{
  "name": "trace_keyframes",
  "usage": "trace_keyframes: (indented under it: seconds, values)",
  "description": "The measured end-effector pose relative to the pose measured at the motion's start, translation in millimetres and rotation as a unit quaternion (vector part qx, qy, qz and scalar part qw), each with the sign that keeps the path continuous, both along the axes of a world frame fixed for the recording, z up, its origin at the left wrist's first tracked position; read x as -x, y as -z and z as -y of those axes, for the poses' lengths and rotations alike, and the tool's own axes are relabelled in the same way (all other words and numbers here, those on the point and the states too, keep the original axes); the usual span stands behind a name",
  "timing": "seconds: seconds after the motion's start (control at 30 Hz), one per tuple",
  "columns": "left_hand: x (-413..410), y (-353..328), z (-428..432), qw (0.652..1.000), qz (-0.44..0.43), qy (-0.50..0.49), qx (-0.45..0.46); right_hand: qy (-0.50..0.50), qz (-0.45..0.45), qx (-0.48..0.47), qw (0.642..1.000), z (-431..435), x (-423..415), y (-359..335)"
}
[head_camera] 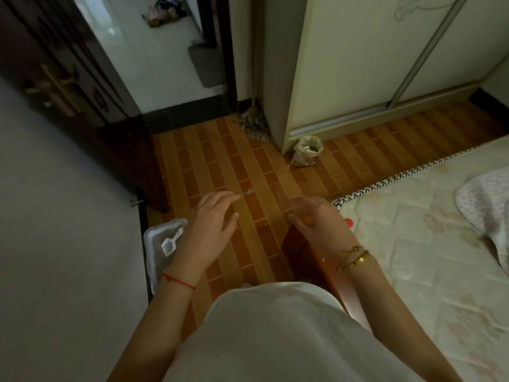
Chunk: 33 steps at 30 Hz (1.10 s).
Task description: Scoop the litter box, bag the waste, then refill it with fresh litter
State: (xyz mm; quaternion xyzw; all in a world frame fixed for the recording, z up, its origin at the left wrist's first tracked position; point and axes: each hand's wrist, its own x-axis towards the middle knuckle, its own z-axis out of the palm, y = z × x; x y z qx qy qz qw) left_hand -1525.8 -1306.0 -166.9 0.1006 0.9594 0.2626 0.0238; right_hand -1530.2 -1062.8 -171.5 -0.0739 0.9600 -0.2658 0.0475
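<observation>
White fabric of the person's garment [275, 340] fills the nearest part of the view. Both forearms extend forward from it over the tiled floor [248, 172].

1. Left hand [212, 227]: fingers loosely spread, holding nothing. It hovers just beside the right edge of the litter box and partly covers it.
2. Right hand [316, 219]: fingers relaxed and slightly curled. No object is visible in it, though motion blur obscures the fingertips.
3. Litter box [150, 241]: a pale tray on the floor against the left wall, below the left wrist. Only its upper end shows. Grey litter lies inside.
4. Scoop [171, 242]: a white slotted item resting in the litter, handle pointing up and to the right toward the left hand.

Handling, as judged:
- Scoop: light, rigid plastic. Grip it at the handle end, which is nearest the left hand. The slotted head should sift loose grains.
- Litter box: stiff shell, likely heavy with litter. Its contents shift when tilted, so keep it level and lift by two opposite rims.

5. Bag [307, 151]: a small, open-topped soft bag standing farther off at the wardrobe corner [286, 128]. Contents cannot be identified. Expect it to slump, so support it from below and hold it at the rolled top.

Beyond, a doorway [170, 64] leads to a brighter room.
</observation>
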Motion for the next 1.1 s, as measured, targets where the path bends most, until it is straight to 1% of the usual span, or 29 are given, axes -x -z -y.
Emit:
trace_keyframes:
  seconds: [0.3, 0.6, 0.73, 0.93, 1.1]
  values:
    - [103, 2, 2, 0.998, 0.024, 0.053, -0.001, 0.043, 0.018, -0.015, 0.999, 1, 87, 9]
    - [219, 10, -10, 0.997, 0.049, 0.052, 0.004, 0.064, 0.043, -0.002, 0.997, -3, 202, 20]
    - [287, 9, -32, 0.996, 0.066, 0.061, 0.004, 0.07, 0.042, -0.006, 0.997, -24, 267, 21]
    - [386, 6, -76, 0.995, 0.057, 0.083, 0.02, 0.077, 0.042, -0.004, 0.996, -75, 359, 21]
    - [447, 13, -113, 0.992, 0.062, 0.102, 0.029, 0.111, 0.045, -0.016, 0.993, -113, 411, 24]
